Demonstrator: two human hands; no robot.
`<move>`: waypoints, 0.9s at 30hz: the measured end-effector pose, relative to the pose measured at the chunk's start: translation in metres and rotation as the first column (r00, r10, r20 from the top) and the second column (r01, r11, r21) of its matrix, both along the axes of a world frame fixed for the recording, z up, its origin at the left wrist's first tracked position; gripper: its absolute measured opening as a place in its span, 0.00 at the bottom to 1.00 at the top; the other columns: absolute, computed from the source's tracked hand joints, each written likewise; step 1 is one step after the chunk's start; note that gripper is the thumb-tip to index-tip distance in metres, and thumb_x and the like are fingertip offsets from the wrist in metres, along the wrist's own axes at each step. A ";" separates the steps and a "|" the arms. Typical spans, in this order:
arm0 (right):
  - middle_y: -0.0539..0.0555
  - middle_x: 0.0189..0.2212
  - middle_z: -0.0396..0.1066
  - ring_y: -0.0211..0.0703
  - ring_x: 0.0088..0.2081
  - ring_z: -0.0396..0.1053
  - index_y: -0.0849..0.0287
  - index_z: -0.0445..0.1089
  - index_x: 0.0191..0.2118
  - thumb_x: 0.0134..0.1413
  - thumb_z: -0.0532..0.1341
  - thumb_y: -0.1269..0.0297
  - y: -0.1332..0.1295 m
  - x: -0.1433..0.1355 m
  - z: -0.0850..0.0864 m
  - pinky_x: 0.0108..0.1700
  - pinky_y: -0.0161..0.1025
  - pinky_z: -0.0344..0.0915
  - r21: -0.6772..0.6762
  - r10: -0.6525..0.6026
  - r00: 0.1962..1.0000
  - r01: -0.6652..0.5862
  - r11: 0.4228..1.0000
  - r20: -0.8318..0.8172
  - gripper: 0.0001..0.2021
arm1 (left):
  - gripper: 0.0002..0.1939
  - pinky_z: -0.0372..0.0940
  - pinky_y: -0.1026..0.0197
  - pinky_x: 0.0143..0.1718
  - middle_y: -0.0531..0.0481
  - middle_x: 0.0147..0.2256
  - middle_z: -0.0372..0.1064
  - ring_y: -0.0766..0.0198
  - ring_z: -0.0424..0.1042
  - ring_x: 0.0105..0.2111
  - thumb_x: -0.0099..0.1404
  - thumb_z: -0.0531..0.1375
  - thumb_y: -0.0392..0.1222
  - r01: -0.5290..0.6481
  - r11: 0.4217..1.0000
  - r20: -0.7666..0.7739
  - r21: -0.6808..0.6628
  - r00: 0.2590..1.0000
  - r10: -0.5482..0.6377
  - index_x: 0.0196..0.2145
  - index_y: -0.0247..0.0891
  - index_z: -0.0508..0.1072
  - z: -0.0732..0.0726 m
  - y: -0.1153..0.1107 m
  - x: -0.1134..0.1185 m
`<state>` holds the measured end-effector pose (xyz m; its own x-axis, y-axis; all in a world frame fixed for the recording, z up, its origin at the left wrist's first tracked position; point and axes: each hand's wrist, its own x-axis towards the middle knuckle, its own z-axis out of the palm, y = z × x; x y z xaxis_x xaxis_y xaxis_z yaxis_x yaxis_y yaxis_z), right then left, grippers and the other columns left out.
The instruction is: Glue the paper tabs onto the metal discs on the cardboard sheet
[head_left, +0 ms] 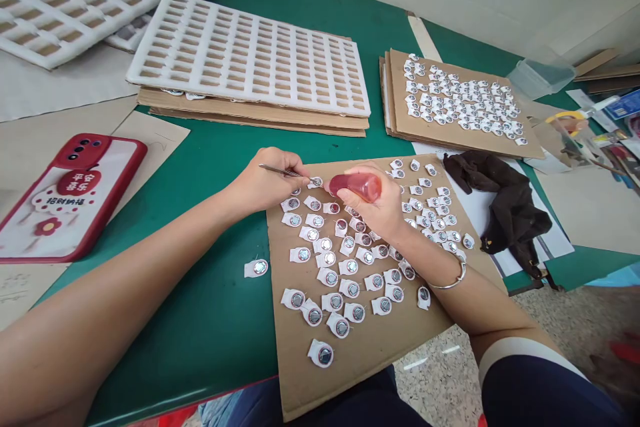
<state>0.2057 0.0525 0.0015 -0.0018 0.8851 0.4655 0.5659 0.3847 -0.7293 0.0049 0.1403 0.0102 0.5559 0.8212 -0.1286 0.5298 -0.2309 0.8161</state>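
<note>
My left hand (274, 177) is closed around thin metal tweezers (283, 171), whose tip meets a small white piece with a round silver disc (315, 182). In my right hand (383, 210) is a soft bottle of red liquid (357, 185), tilted with its narrow end toward that same piece. Whether the bottle's tip touches the piece I cannot tell. Both hands are above a brown cardboard sheet (295, 373) bearing many similar white pieces, several of them tinted red beneath the right hand. One such piece (257, 268) lies off the sheet on the green table.
A white foam tray (250, 67) rests on cardboard behind my hands, with more foam trays (75, 0) at the far left. Right of it, stacked cardboard (410, 117) carries more white pieces. A red-cased phone (70, 193), dark cloth (505, 200) and clear tub (543, 77) are around.
</note>
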 end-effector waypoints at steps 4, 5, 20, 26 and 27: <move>0.50 0.37 0.68 0.40 0.40 0.67 0.56 0.67 0.40 0.51 0.65 0.61 0.000 0.000 0.000 0.46 0.42 0.67 -0.001 0.006 1.000 -0.006 1.000 -0.003 0.11 | 0.09 0.60 0.67 0.25 0.50 0.26 0.72 0.65 0.70 0.27 0.54 0.59 0.45 -0.004 1.000 0.006 -0.007 1.000 0.004 0.27 0.37 0.74 -0.001 0.001 0.000; 0.50 0.37 0.68 0.40 0.40 0.67 0.56 0.67 0.40 0.51 0.65 0.61 0.000 0.000 0.000 0.46 0.42 0.67 -0.001 0.010 1.000 -0.010 1.000 -0.007 0.11 | 0.09 0.60 0.67 0.25 0.50 0.26 0.72 0.65 0.70 0.27 0.54 0.59 0.45 -0.004 1.000 0.006 -0.007 1.000 0.004 0.27 0.37 0.74 -0.001 0.001 0.000; 0.50 0.38 0.68 0.40 0.40 0.67 0.56 0.68 0.41 0.50 0.66 0.62 0.002 0.000 0.001 0.46 0.41 0.66 0.004 0.036 0.999 -0.036 0.999 -0.023 0.12 | 0.09 0.59 0.66 0.25 0.51 0.25 0.72 0.66 0.69 0.26 0.54 0.59 0.45 0.003 1.000 0.005 0.021 1.000 -0.004 0.26 0.37 0.74 0.001 0.000 0.000; 0.50 0.38 0.68 0.41 0.40 0.68 0.55 0.68 0.40 0.49 0.66 0.60 0.000 0.001 0.000 0.46 0.44 0.67 -0.034 0.023 0.997 -0.026 0.999 -0.076 0.12 | 0.08 0.60 0.66 0.24 0.52 0.25 0.72 0.65 0.70 0.26 0.54 0.60 0.44 -0.014 1.000 0.025 -0.006 1.000 0.014 0.26 0.37 0.74 -0.001 0.001 0.001; 0.50 0.38 0.68 0.42 0.40 0.68 0.55 0.68 0.41 0.50 0.66 0.59 0.000 0.002 0.001 0.44 0.43 0.68 -0.055 0.014 0.992 -0.020 0.998 -0.122 0.13 | 0.08 0.60 0.66 0.24 0.52 0.25 0.72 0.65 0.70 0.26 0.53 0.60 0.44 -0.017 1.000 0.030 -0.011 0.999 0.017 0.26 0.37 0.74 -0.001 0.001 0.001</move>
<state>0.2074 0.0524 0.0021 0.0367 0.9101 0.4127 0.4651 0.3500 -0.8131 0.0060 0.1411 0.0091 0.5456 0.8293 -0.1207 0.5089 -0.2134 0.8339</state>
